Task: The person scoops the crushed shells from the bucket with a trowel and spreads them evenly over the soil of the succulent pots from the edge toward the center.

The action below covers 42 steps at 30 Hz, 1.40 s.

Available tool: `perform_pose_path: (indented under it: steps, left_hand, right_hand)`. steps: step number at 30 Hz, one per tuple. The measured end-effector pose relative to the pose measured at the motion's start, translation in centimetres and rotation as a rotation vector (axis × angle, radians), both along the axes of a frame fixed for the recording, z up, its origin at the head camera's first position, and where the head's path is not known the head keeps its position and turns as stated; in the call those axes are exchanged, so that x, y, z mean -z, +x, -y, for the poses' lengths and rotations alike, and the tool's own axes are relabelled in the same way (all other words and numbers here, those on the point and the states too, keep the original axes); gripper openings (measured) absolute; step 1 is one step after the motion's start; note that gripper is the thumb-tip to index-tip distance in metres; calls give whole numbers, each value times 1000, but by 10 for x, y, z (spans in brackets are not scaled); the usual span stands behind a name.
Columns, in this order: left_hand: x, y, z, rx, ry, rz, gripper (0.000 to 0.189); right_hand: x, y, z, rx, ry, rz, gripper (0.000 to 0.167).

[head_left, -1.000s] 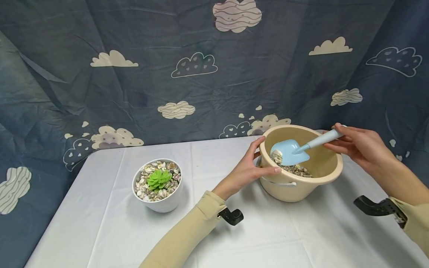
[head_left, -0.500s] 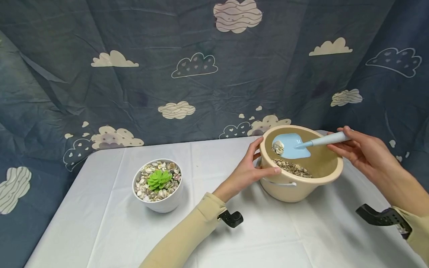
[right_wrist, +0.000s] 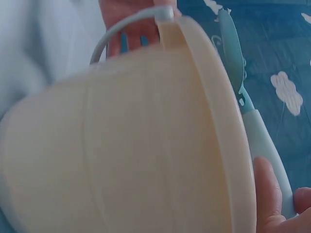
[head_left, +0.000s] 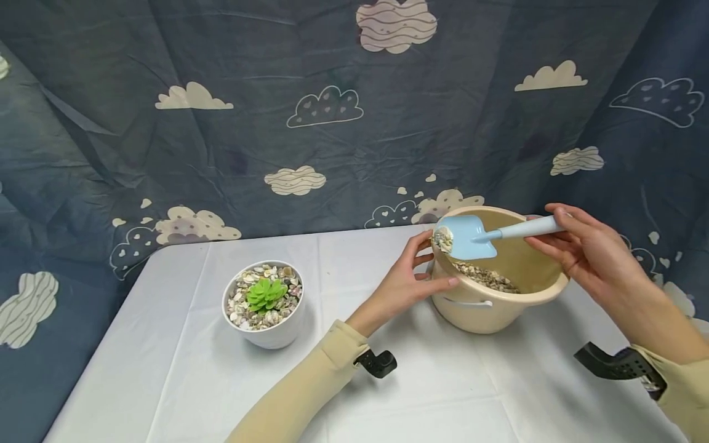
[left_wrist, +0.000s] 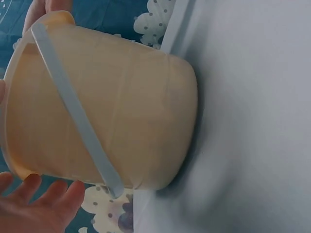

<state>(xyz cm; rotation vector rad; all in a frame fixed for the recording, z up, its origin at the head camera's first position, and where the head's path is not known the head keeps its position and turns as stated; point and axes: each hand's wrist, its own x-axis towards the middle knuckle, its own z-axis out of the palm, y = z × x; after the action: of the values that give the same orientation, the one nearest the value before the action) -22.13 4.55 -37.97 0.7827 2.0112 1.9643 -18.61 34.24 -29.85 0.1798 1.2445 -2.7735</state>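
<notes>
My right hand (head_left: 589,255) pinches the white handle of a light blue toy shovel (head_left: 471,237) over the beige bucket (head_left: 473,317). A small heap of pale shells (head_left: 444,240) lies at the tip of its blade, level with the bucket's left rim. Inside the bucket is a layer of mixed small shells or gravel (head_left: 487,279). My left hand (head_left: 396,286) is spread against the bucket's left side, thumb toward the near side and fingers (left_wrist: 53,196) toward the far side, close under the rim. A white bucket handle (left_wrist: 77,111) hangs down.
A white pot (head_left: 277,335) filled with shells and a green succulent (head_left: 266,295) stands to the left on the white-covered table (head_left: 210,394). Behind the table hangs a dark blue cloud-patterned cloth (head_left: 249,135). Black wrist mounts (head_left: 376,363) stick out below both hands.
The shovel has risen from inside the bucket and shifted left to the rim, carrying its shells. My left hand has slid slightly left along the bucket. The bucket and pot stay in place.
</notes>
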Motion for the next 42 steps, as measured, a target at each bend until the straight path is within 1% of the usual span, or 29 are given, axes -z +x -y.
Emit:
perform_pose_path:
  steps: [5, 11, 15, 19, 21, 23, 24, 28, 31, 33, 35, 37, 40, 42]
  left_hand:
    - [1, 2, 10, -17, 1, -23, 76]
    - [2, 9, 25, -47, -16, -61, 70]
    - [1, 15, 36, -54, -39, -75, 69]
    - [2, 20, 46, -63, -61, -100, 68]
    - [2, 23, 52, -65, -82, -117, 69]
    - [2, 27, 59, -63, -102, -130, 71]
    - [2, 29, 62, -62, -113, -136, 72]
    - [3, 37, 77, -56, -147, -151, 72]
    - [5, 44, 87, -74, -166, -157, 70]
    - [5, 49, 94, -89, -170, -160, 69]
    - [1, 55, 99, -103, -168, -153, 68]
    - [-5, 63, 105, -109, -162, -143, 67]
    - [-13, 73, 114, -116, -155, -127, 65]
    - [-11, 77, 120, -118, -154, -124, 64]
  right_hand:
    - [-1, 0, 17, 8, 17, -48, 22]
    - [-1, -1, 39, 8, 55, -106, 21]
    - [0, 0, 52, 1, 39, -124, 21]
    - [2, -1, 63, -21, -20, -150, 20]
    - [4, -2, 69, -43, -61, -177, 19]
    - [5, -2, 76, -49, -75, -187, 19]
    - [5, -2, 79, -49, -83, -191, 19]
    - [4, -2, 92, -32, -48, -183, 22]
    - [5, -3, 102, -39, -33, -210, 23]
    - [6, -3, 108, -51, -42, -233, 24]
    - [7, -2, 115, -53, -38, -245, 25]
    - [8, -2, 121, -58, -38, -254, 26]
    - [8, -1, 130, -54, -9, -261, 28]
    - [9, -1, 136, -54, -1, -265, 28]
